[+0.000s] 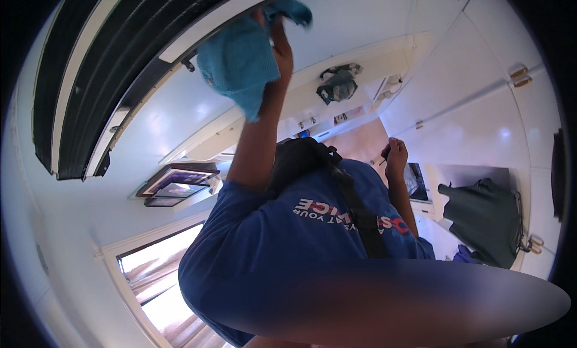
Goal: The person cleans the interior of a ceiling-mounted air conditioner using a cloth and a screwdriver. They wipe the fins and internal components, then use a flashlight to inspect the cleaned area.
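Observation:
My raised left hand [280, 47] grips a blue cloth [239, 61], which hangs down beside the wrist and bunches above the fingers. The cloth meets the lower edge of a long black ribbed panel [114, 65] with pale metal strips; whether it presses on it I cannot tell. Lower and to the right, my right hand [395, 155] is held near my body with its fingers curled. A small dark thing [384, 152] shows at those fingers, too small to name.
Framed pictures [180, 183] are on the left, above a bright curtained window [165, 288]. White cupboard doors [463, 122] with brass handles fill the right, where a dark green garment [484, 222] hangs. A clear bag of things [338, 85] lies beyond my arm. A black strap [360, 213] crosses my blue shirt.

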